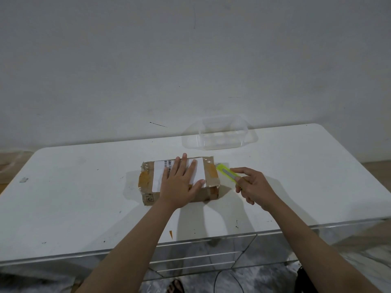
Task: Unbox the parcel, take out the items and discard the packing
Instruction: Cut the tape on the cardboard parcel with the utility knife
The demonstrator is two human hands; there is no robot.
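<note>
A brown cardboard parcel [148, 178], wrapped in clear tape with a white shipping label on top, lies in the middle of the white table [74, 197]. My left hand [179, 182] rests flat on the parcel's top, fingers spread over the label. My right hand [254, 187] holds a yellow-green utility knife [226, 171] just right of the parcel. The knife's front end points at the parcel's far right corner. Whether the blade touches the tape is not visible.
A clear plastic container [220, 134] stands at the table's far edge, behind the parcel, against the white wall. The table has drawers below its near edge. A sandalled foot [175, 287] and a dark object [304, 280] are on the floor.
</note>
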